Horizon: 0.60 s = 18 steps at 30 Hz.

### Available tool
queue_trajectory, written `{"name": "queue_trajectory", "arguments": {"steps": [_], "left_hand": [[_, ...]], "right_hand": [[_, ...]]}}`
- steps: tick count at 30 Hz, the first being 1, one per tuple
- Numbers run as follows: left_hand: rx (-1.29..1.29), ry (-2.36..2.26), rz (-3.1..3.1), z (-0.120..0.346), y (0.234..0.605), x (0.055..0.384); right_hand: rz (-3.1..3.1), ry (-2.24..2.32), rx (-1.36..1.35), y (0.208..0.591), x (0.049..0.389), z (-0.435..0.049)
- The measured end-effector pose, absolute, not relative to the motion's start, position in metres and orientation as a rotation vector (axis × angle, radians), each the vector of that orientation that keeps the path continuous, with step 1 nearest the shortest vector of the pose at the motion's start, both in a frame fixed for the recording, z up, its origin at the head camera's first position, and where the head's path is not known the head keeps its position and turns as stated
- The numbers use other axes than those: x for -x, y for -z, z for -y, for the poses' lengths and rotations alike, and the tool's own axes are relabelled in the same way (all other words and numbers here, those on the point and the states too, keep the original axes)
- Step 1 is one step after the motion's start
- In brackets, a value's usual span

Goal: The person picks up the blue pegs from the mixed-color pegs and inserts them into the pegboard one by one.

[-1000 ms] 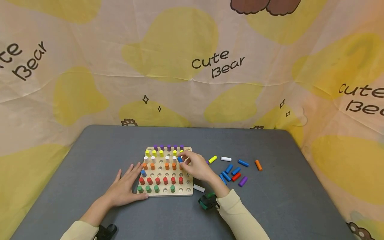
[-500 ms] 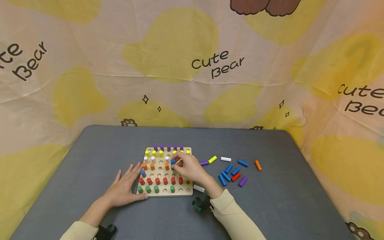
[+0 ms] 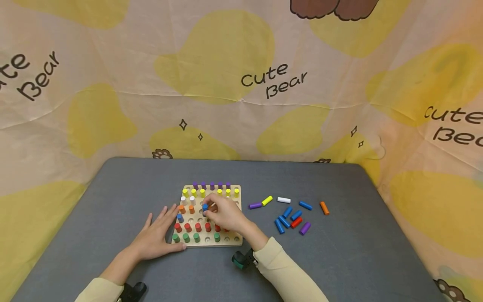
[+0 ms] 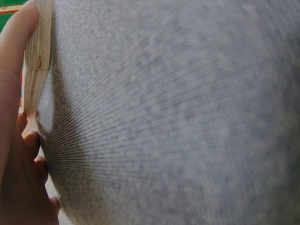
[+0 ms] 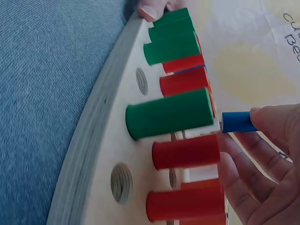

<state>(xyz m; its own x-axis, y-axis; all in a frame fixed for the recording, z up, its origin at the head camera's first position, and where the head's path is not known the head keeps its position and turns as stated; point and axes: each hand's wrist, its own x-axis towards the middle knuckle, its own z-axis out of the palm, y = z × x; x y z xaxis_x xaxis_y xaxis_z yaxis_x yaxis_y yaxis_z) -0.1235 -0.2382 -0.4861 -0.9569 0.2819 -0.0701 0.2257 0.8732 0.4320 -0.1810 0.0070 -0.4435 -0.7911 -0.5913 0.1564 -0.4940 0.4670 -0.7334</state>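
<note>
A wooden pegboard (image 3: 211, 244) holds rows of coloured pegs, with several bare holes among them. In the head view, my right hand (image 3: 226, 213) pinches a blue peg (image 3: 205, 209) upright over the middle of the board, beside the orange row. The right wrist view shows the thumb on this blue peg (image 5: 236, 122), beyond the green peg (image 5: 168, 115) and red pegs. My left hand (image 3: 156, 237) lies spread at the board's left side, fingertips at its edge. Its thumb (image 4: 18, 35) rests on the board's near left corner.
Loose pegs lie right of the board: several blue ones (image 3: 284, 222), purple (image 3: 255, 206), yellow (image 3: 267, 200), white (image 3: 284, 200), red (image 3: 296, 222) and orange (image 3: 324, 208). The grey table (image 3: 339, 260) meets a printed cloth backdrop (image 3: 226, 126) at its far edge.
My right hand has moved left across the board with the blue peg, which has turned from tilted to upright. My left hand has stayed in place.
</note>
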Motion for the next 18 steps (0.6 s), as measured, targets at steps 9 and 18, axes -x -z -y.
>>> {"name": "queue_trajectory", "arguments": {"steps": [9, 18], "left_hand": [[-0.407, -0.650, -2.931, 0.237, 0.482, 0.120], [-0.413, -0.663, -2.935, 0.236, 0.481, 0.119]], "right_hand": [[-2.616, 1.127, 1.016, 0.440, 0.181, 0.008], [-2.600, 1.070, 1.020, 0.444, 0.180, 0.020]]}}
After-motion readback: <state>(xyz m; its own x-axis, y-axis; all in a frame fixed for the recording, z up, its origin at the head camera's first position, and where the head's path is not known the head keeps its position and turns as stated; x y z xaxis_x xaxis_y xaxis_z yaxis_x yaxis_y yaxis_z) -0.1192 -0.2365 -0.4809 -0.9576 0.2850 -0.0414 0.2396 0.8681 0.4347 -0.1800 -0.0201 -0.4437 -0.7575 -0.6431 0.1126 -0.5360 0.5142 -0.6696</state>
